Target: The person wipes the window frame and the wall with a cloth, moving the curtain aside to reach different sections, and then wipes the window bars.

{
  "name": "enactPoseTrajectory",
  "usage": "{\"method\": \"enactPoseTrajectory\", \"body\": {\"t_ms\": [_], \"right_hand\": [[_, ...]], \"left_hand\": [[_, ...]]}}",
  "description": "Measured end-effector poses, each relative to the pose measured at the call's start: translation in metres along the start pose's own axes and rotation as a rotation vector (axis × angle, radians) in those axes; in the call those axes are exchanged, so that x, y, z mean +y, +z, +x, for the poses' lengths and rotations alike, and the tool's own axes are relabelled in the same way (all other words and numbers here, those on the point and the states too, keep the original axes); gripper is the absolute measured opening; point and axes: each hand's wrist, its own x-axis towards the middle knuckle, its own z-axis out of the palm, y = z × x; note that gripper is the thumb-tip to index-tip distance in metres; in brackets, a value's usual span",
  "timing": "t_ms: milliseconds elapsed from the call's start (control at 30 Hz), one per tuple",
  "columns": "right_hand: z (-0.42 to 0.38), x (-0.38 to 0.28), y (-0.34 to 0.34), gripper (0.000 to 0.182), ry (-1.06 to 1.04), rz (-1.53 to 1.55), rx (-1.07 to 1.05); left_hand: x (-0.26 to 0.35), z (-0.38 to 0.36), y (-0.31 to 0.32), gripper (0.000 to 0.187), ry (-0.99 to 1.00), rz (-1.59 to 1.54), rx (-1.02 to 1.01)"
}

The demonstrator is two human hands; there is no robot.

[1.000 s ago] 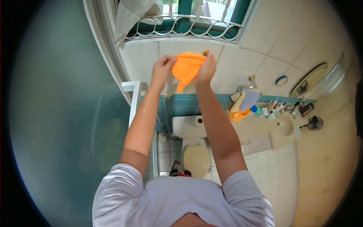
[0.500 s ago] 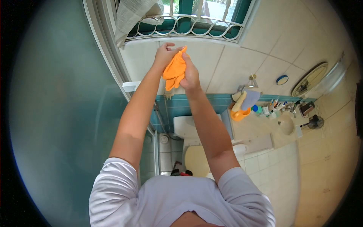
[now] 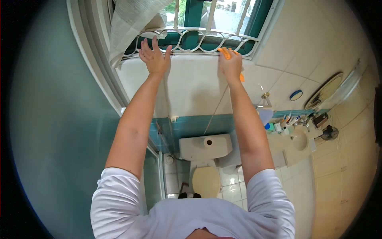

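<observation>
An orange cloth (image 3: 225,53) is bunched in my right hand (image 3: 231,63), whose fingers wrap round it at the right part of the window sill (image 3: 195,55). A corner of the cloth hangs out below the wrist side. Farther left, my left hand (image 3: 153,59) is open with its fingers spread, at the sill's edge near the white curtain (image 3: 137,24). Its fingertips overlap the lower bars of the white window grille (image 3: 193,42). Behind the grille is a window with a dark green frame.
Below stands a toilet (image 3: 206,181) with a roll on its tank (image 3: 187,147). At right, a counter holds several toiletries and a sink (image 3: 299,140), with an oval mirror (image 3: 325,91) above. A frosted shower panel (image 3: 59,139) stands to the left.
My hands have come apart from in front of the wall and risen to the sill. The left let go of the orange cloth and went left; the right carried it to the right.
</observation>
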Motion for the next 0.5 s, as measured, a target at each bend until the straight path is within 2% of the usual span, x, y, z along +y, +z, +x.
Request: {"method": "enactPoseTrajectory", "body": {"t_ms": [33,133,167,267,300,400,433,500], "right_hand": [[0.004,0.005,0.012,0.030,-0.015,0.028,-0.069],[0.001,0.005,0.029,0.031,-0.117,-0.292,-0.242],[0.003,0.014,0.031,0.030,-0.123,-0.286,-0.260],[0.017,0.037,0.021,0.029,-0.189,-0.266,-0.302],[0.015,0.028,0.024,0.029,-0.157,-0.303,-0.283],[0.008,0.002,0.040,0.030,-0.006,-0.275,-0.298],[0.010,0.013,0.039,0.032,-0.006,-0.153,-0.295],[0.014,0.018,0.029,0.031,0.034,-0.004,-0.214]], "left_hand": [[-0.001,-0.002,0.008,0.069,0.013,0.078,-0.030],[-0.006,-0.008,0.011,0.070,0.084,0.047,-0.002],[-0.008,-0.008,0.013,0.071,0.097,0.052,0.040],[-0.008,-0.008,0.011,0.070,0.087,0.064,-0.021],[-0.008,-0.008,0.009,0.071,0.110,0.138,-0.061],[-0.012,-0.010,0.010,0.079,0.228,0.039,-0.014],[-0.010,-0.011,0.005,0.085,0.276,0.066,-0.077],[-0.012,-0.012,0.009,0.085,0.339,0.042,-0.018]]}}
